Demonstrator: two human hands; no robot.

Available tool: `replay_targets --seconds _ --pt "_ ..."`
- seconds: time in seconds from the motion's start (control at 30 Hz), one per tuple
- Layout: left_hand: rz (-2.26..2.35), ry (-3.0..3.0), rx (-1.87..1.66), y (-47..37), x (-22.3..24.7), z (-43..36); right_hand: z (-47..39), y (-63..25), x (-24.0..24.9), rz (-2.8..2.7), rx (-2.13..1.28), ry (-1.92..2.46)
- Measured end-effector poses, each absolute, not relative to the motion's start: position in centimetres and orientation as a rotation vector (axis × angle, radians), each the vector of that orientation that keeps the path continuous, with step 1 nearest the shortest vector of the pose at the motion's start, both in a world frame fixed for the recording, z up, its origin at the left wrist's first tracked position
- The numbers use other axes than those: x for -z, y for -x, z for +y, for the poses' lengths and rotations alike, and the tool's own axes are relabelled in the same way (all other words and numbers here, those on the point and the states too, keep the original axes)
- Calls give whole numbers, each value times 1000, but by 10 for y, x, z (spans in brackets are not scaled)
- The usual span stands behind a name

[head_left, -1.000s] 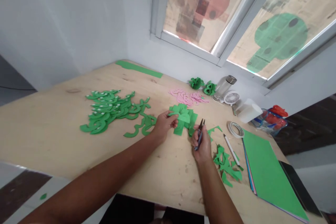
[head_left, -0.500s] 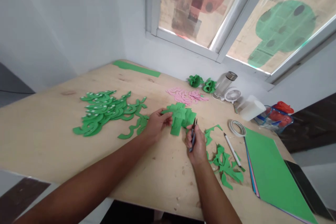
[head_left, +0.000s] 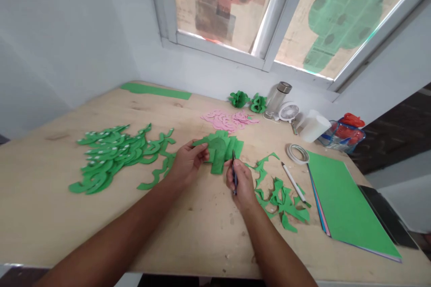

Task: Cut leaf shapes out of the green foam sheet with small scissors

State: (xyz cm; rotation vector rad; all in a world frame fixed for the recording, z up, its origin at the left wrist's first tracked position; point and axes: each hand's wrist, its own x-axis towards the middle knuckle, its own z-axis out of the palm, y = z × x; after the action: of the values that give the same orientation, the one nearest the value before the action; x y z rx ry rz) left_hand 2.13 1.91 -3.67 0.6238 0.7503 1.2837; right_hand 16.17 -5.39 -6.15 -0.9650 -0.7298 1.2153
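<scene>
My left hand (head_left: 188,161) pinches a piece of green paper (head_left: 218,154) with a curved outline drawn on it, above the middle of the table. More rectangular green pieces lie behind and to the right of it. Small dark scissors (head_left: 235,179) are in my right hand (head_left: 242,181), fingers wrapped round them, the tips pointing up beside the paper's right edge. To the left spreads a heap of curved green cut-outs (head_left: 111,152), many with white marks. Green paper scraps (head_left: 286,204) lie to the right of my right hand.
Pink cut-outs (head_left: 229,121) and two green paper balls (head_left: 239,98) sit toward the wall. A bottle (head_left: 279,98), a small white fan (head_left: 288,111), a tape roll (head_left: 297,154), a white pen (head_left: 292,181) and stacked coloured sheets (head_left: 350,206) line the right side.
The whole view has swung a little to the right. My right hand has turned the scissors more upright, and the green paper is tilted so its drawn curve shows more clearly.
</scene>
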Motion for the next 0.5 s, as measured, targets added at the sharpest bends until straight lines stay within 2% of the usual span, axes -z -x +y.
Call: replay_targets --seconds 0.5 --pt "757 -579 -1162 -29 30 0 -65 -155 52 -761 -1172 1107"
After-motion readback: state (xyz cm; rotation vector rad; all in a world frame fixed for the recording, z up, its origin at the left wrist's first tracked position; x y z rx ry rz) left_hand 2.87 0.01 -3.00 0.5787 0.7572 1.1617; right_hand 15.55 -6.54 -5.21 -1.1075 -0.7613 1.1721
